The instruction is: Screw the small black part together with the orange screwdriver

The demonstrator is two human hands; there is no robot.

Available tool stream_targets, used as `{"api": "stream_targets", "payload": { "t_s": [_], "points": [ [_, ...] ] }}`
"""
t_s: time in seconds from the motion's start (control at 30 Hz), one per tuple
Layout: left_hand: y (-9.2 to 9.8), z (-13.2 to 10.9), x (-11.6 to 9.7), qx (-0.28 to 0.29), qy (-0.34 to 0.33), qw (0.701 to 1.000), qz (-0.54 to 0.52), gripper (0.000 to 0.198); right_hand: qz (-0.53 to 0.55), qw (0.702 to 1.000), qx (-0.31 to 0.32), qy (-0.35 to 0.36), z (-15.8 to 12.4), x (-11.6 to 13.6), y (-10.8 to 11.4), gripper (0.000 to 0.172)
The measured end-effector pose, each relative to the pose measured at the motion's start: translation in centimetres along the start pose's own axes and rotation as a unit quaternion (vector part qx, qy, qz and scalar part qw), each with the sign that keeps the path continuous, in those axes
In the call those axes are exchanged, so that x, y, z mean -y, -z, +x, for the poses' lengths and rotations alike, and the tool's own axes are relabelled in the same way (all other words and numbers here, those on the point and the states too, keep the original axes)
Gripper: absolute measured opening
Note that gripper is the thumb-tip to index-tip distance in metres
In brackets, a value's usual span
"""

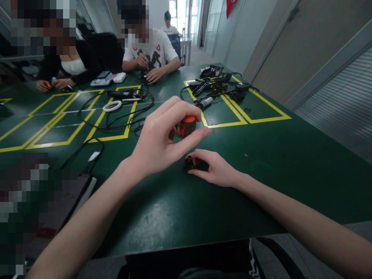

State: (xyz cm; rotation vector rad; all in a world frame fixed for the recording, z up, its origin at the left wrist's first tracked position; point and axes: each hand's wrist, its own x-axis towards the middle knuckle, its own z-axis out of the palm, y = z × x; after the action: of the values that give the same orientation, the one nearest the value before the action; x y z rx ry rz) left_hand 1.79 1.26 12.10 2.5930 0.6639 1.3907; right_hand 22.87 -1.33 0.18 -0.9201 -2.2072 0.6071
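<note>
My left hand is raised above the green table, its fingers and thumb pinched round a small orange and black part. Just below it, my right hand rests on the table and grips a small black part with a short upright nozzle. The two parts are apart, the orange one a little above the black one.
Yellow tape marks boxes on the table. One holds black cables and a white ring, another a pile of black chargers and leads. Two people sit working at the far side, a third farther back. A dark flat object lies at my left.
</note>
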Motion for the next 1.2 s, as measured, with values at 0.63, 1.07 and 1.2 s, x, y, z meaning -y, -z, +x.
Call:
{"api": "stream_targets", "payload": {
  "t_s": [0.63,1.07,1.2],
  "points": [
    [-0.2,-0.1,0.3,0.005,0.026,0.999,-0.044,0.029,-0.061,0.998,-0.021,0.012,0.1,0.0,0.3,0.023],
    [-0.5,-0.2,0.3,0.022,0.001,0.996,-0.082,0.038,-0.057,0.998,-0.027,0.005,0.0,-0.3,0.4,0.021],
    [-0.7,-0.3,0.9,-0.006,-0.022,0.999,-0.044,0.033,-0.054,0.998,-0.028,0.007,0.0,-0.4,0.4,0.022]
  ]
}}
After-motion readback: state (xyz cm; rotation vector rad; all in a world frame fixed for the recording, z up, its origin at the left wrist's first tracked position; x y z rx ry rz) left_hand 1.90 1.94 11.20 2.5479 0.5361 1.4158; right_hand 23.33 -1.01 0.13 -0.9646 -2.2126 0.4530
